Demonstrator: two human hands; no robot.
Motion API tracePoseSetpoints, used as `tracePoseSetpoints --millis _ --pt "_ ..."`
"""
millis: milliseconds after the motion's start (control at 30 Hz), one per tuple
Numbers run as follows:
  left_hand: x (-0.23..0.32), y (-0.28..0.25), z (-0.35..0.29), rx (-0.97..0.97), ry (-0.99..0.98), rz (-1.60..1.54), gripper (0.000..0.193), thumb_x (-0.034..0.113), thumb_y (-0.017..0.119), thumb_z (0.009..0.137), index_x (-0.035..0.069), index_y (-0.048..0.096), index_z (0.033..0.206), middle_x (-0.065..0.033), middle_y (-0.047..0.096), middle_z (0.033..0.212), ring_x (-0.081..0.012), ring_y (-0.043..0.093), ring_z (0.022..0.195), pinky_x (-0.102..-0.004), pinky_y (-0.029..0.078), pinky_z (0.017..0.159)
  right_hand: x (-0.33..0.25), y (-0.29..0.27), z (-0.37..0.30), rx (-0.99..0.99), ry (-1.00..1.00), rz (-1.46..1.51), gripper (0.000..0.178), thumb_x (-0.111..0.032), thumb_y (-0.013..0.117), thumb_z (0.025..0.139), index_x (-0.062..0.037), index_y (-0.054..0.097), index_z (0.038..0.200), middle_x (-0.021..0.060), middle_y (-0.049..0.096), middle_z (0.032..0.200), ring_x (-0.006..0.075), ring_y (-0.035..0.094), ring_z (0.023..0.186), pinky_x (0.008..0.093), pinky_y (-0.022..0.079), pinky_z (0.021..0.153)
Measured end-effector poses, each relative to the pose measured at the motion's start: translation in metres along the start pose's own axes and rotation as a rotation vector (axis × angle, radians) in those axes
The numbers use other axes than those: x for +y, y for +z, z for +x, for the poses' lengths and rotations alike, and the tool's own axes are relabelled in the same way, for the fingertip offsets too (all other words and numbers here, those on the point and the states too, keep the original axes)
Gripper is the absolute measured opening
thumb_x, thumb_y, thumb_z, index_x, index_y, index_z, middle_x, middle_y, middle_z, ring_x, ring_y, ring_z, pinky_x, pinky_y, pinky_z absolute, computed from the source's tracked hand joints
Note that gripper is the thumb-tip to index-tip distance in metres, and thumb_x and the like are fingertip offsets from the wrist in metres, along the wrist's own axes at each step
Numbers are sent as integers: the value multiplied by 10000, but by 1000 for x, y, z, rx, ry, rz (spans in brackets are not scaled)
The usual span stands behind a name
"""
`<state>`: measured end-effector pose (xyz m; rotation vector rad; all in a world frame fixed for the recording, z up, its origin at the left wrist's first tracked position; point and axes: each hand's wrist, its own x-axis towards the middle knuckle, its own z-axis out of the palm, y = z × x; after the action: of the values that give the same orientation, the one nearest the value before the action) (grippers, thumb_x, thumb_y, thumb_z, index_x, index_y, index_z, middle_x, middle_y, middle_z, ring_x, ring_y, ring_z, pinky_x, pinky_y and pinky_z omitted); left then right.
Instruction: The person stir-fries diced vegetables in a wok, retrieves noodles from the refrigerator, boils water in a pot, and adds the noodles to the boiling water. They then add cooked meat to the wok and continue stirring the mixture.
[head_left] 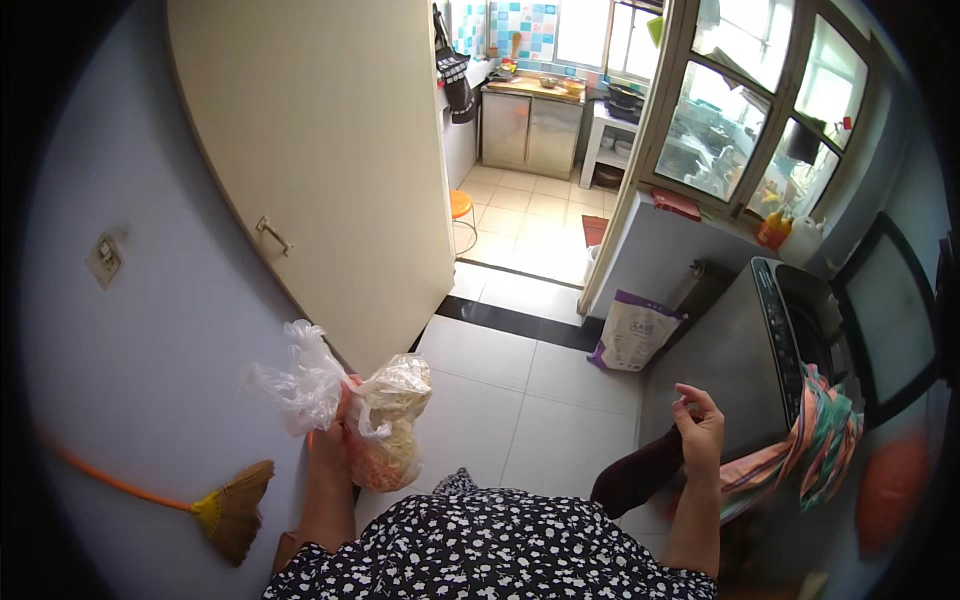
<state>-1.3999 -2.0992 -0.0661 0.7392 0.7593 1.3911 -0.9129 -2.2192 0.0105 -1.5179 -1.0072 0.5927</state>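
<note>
My left hand (345,405) is closed round the necks of clear plastic bags. One bag (388,455) hangs beside the wrist and bulges with pale and orange-pink contents, too blurred to name. The loose, crumpled top of the plastic (300,375) sticks out on the hand's other side, near the wall. On the right, my right hand (700,425) is raised in front of the washing machine (715,335), fingers loosely bent and apart, with nothing visible in them. A dark brown shape (640,475), perhaps cloth, shows beside the right wrist.
A cream door (330,150) stands open at the left, with a tiled kitchen floor (530,220) beyond the doorway. A white and purple sack (635,335) leans by the right wall. Striped cloth (825,440) drapes over the washing machine. A broom (235,510) is at the lower left.
</note>
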Motion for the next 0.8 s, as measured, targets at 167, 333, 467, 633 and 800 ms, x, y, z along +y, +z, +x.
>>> tracePoseSetpoints --millis 167,333,467,633,800 --pt "0 19 120 20 -28 -94 305 355 509 973 57 521 1039 -53 580 977 -179 603 932 -352 528 829 18 72 144 -7 -51 -18 177 -60 645 880 -49 670 1055 -50 524 817 23 413 645 171 363 596" --pt "-9 30 292 -9 -49 -47 303 348 528 963 55 524 1042 -50 580 973 -175 601 928 -345 526 823 36 135 287 153 -41 69 186 -53 630 895 -49 666 1077 -55 515 830 23 402 659 172 364 609" --pt "-2 45 407 -44 -49 -25 303 343 543 956 54 526 1044 -48 580 969 -172 599 925 -339 525 818 34 185 385 145 16 68 207 -64 632 903 -32 658 1106 -69 505 847 16 412 714 160 366 662" --pt "-10 75 537 -114 -89 9 303 336 561 946 52 529 1047 -45 580 965 -168 596 921 -332 523 812 48 241 486 190 14 134 191 -69 613 915 -39 660 1098 -79 494 788 6 376 648 167 320 579" --pt "-36 107 665 -158 -111 31 305 329 579 937 50 531 1049 -42 580 960 -165 594 917 -325 521 806 61 299 602 109 13 226 169 -48 591 922 -52 668 1072 -69 515 758 6 380 611 171 321 547"
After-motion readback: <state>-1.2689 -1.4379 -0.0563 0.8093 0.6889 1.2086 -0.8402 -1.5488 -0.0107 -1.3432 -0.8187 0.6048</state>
